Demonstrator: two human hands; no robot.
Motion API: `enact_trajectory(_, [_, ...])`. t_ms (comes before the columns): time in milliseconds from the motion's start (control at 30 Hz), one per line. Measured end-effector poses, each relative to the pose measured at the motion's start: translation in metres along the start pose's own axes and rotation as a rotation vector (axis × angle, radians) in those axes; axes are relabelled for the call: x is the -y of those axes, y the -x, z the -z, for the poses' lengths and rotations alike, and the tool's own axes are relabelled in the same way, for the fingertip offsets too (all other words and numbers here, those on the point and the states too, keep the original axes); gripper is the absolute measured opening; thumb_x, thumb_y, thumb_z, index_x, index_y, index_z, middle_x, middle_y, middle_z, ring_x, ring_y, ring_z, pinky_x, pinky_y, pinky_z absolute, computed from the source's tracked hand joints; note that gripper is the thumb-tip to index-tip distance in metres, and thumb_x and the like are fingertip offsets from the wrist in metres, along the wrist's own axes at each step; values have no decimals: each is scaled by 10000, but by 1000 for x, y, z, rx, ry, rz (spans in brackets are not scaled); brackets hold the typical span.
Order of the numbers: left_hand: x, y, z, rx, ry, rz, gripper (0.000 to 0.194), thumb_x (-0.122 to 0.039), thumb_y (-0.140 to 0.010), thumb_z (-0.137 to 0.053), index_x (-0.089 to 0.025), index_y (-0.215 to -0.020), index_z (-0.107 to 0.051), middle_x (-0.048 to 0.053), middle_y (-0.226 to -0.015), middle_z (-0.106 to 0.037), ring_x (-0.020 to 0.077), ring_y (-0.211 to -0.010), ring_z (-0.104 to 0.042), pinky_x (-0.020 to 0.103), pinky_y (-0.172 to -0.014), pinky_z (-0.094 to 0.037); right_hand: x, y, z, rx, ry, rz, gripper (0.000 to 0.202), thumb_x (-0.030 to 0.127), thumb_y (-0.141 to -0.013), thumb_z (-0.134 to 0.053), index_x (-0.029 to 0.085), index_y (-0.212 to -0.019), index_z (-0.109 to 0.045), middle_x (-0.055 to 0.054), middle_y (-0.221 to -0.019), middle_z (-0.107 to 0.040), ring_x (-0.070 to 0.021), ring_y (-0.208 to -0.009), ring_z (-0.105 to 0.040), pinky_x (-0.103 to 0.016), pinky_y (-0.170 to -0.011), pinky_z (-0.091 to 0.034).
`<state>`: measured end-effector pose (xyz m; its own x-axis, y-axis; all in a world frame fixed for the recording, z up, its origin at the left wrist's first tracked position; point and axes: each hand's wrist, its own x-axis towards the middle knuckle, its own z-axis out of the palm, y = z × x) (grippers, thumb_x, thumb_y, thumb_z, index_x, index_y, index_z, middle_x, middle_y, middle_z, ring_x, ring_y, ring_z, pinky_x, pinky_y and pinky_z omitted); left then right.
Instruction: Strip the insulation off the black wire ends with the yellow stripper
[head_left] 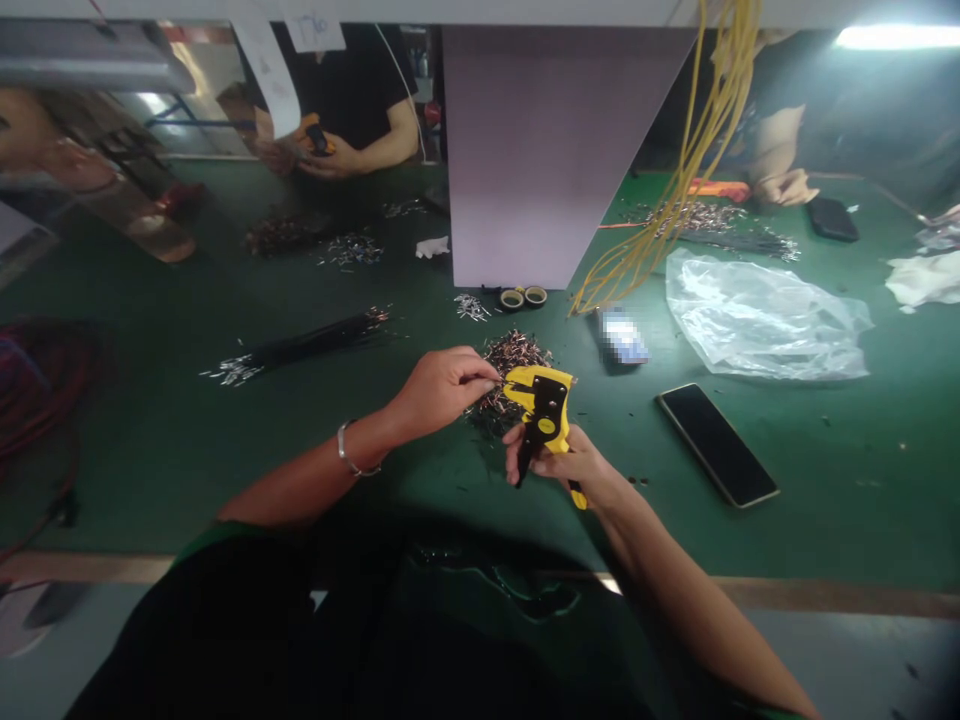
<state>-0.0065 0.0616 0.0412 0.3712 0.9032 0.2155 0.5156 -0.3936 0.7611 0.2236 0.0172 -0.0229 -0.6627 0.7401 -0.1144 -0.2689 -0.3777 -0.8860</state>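
Observation:
My right hand (562, 458) is wrapped round the handles of a yellow and black wire stripper (547, 405), whose jaws point to the left. Just left of those jaws, my left hand (450, 385) is closed in a pinch. What sits between its fingertips is too small to make out. Under and behind the tool lies a pile of small copper-coloured pieces (517, 350) on the green table (420, 500). A bundle of black wires (307, 340) with bare silvery ends rests to the left of my hands.
A phone (718, 445), a clear plastic bag (765, 320) and a small packet (622, 337) lie to the right. Yellow wires (675, 210) hang beside a pale upright panel (547, 150). Tape rolls (523, 298) stand at its foot. People work across the table.

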Motion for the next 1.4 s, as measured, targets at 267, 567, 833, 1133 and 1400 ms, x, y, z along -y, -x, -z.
enact_trajectory(267, [-1,0,0,-4,13,-9,149,-217,-845,-601,-182,-823,-744,40,-839,-715,129,-735,-629,270,-706,-492,-3,0,2,0,21,-19,397,209,-670,-758,130,-1052,-685,-61,-801,-735,-219,-713,-683,-384,-702,-537])
enact_trajectory(567, [0,0,-1,17,40,-9,163,-239,-848,-594,-179,-824,-744,43,-839,-706,135,-732,-634,283,-697,-490,4,3,-9,-59,39,-6,310,182,-673,-742,150,-978,-690,-34,-724,-724,-185,-641,-654,-348,-668,-512])
enact_trajectory(833, [1,0,0,27,42,-30,169,-242,-843,-592,-174,-825,-745,48,-835,-701,141,-741,-637,295,-710,-490,-1,5,-10,-108,62,7,278,263,-698,-785,145,-933,-694,-25,-659,-697,-172,-576,-625,-336,-609,-500])
enact_trajectory(1133, [3,-1,-1,35,9,-56,156,-223,-852,-588,-188,-829,-739,40,-847,-703,141,-755,-642,286,-718,-495,-5,5,-16,-228,142,8,252,344,-703,-807,159,-815,-677,6,-571,-634,-144,-489,-580,-303,-524,-481])
enact_trajectory(1400, [13,-6,-2,69,13,-81,171,-220,-859,-579,-180,-864,-745,49,-862,-701,147,-771,-648,294,-731,-499,-12,1,-19,-345,277,10,258,363,-683,-784,185,-783,-625,33,-536,-577,-127,-461,-524,-282,-486,-460])
